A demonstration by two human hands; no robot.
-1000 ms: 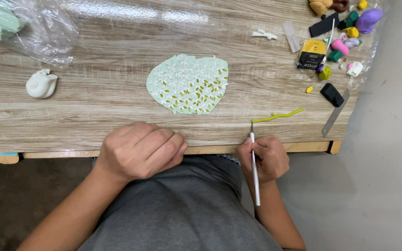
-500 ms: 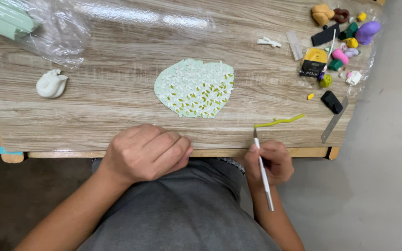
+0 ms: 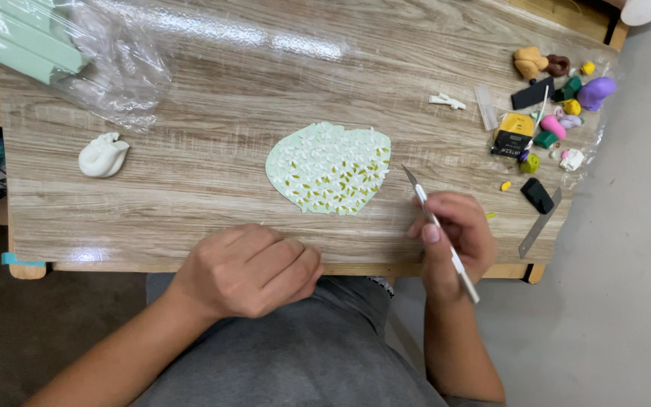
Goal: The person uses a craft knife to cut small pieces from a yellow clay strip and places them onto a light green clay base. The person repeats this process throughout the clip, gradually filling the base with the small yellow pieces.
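Green clay slab (image 3: 329, 169) lies on the surface (image 3: 212, 188); my right hand (image 3: 452, 237) fingers pinch a knife (image 3: 438, 230), my left hand (image 3: 249, 269) is fisted, empty.

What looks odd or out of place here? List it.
Nothing looks spilled or broken. The clay slab lies flat, its right edge jagged. A metal strip sticks out past the table edge at the right. The right hand holds a craft knife beside the slab.
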